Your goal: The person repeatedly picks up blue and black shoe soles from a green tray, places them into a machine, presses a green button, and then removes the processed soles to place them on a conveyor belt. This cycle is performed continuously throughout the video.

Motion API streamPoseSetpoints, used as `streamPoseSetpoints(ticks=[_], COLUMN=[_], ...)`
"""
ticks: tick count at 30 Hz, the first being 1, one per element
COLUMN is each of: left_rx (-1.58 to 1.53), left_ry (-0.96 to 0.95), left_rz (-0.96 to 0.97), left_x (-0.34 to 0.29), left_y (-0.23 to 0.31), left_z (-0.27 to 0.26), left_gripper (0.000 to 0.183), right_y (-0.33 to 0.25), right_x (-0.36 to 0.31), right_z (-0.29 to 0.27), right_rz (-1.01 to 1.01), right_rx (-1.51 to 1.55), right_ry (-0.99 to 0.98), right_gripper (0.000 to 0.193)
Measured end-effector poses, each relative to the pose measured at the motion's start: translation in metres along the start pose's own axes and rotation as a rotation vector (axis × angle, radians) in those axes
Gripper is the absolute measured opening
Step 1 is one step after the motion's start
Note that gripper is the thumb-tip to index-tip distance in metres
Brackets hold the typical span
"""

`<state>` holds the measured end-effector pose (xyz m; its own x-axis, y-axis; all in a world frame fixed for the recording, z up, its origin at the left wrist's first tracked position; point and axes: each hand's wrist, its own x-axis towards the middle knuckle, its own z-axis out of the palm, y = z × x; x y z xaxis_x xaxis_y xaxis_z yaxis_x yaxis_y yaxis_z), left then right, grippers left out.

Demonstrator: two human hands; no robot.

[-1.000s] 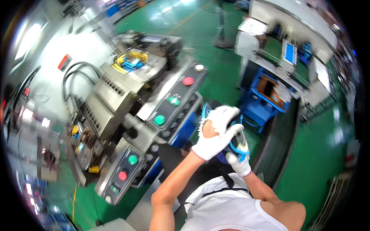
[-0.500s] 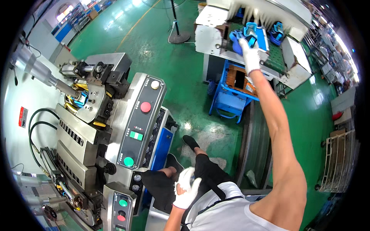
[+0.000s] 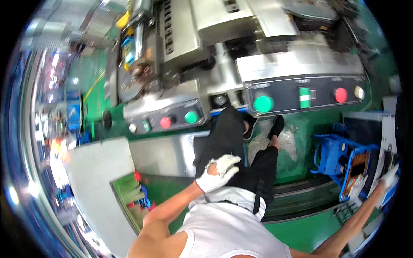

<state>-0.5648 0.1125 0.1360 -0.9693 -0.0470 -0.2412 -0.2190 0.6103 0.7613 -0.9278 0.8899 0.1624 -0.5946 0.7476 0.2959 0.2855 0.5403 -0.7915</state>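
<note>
My left hand (image 3: 218,174), in a white glove with bare skin showing at the thumb side, hovers in front of my waist, above the black shorts. Its fingers and thumb are loosely bent and apart, with nothing visible between them. My right arm reaches out to the far right. There my right hand (image 3: 389,177), also white-gloved, is smeared by motion beside the bench at the picture's edge. Its fingers and anything in them cannot be made out. The blue stool-like cart (image 3: 333,155) stands just left of that hand.
Ahead is a metal machine with a wide control panel (image 3: 282,99) and a smaller panel (image 3: 165,119), both bearing coloured buttons. A pale table (image 3: 101,180) stands at the left, beside a green tray (image 3: 124,193) holding small red and blue pieces. A dark rail (image 3: 301,189) crosses the floor at right.
My view has swung left, so the machine now lies ahead and the bench sits at the far right edge. The right hand, earlier at blue parts on the bench, is now blurred there.
</note>
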Motion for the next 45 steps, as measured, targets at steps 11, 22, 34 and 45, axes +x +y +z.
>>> streamPoseSetpoints(ticks=[11, 22, 34, 45], left_rx=[0.126, 0.287, 0.403, 0.011], left_ry=[0.706, 0.762, 0.807, 1.049], left_rz=[-0.803, -1.66, -1.244, -0.921], left_x=[-0.246, -0.564, -0.544, -0.36], left_y=[-0.219, -0.329, -0.339, -0.238], left_z=[-0.042, -0.12, -0.078, 0.034], left_gripper=[0.026, 0.059, 0.073, 0.076], right_y=[-0.027, -0.131, -0.217, -0.338], right_x=[-0.515, -0.504, -0.57, -0.761], right_z=[0.098, 0.129, 0.101, 0.039], right_rz=[0.069, -0.688, -0.886, -1.162], right_rx=[0.054, -0.644, -0.62, 0.146], right_ry=[-1.181, -1.315, -1.413, -2.011], right_gripper=[0.075, 0.075, 0.066, 0.074])
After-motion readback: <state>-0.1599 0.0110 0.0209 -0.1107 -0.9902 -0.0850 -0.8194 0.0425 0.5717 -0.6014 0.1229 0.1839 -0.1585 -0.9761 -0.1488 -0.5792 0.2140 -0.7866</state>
